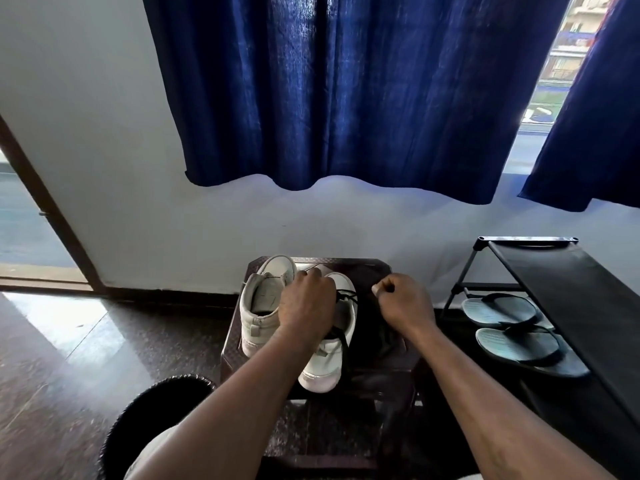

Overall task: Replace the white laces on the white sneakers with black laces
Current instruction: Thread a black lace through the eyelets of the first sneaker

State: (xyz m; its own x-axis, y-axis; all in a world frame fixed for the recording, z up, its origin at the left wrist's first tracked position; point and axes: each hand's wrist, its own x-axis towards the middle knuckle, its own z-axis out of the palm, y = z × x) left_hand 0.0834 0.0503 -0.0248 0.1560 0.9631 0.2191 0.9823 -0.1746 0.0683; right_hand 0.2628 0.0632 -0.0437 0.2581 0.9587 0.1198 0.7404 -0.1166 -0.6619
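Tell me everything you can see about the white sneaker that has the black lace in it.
The sneaker is white and leather-like with a pale sole. It lies on a dark stool, close beside the other sneaker. A black lace crosses its upper part, and a strand trails down its side. The left hand curls over its middle and hides most of the top. The right hand beside it seems to pinch the lace's end.

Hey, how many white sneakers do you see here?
2. Both sit on the dark stool: the left sneaker, and the right sneaker with black lace, partly under the left hand. More could hide on the shoe rack.
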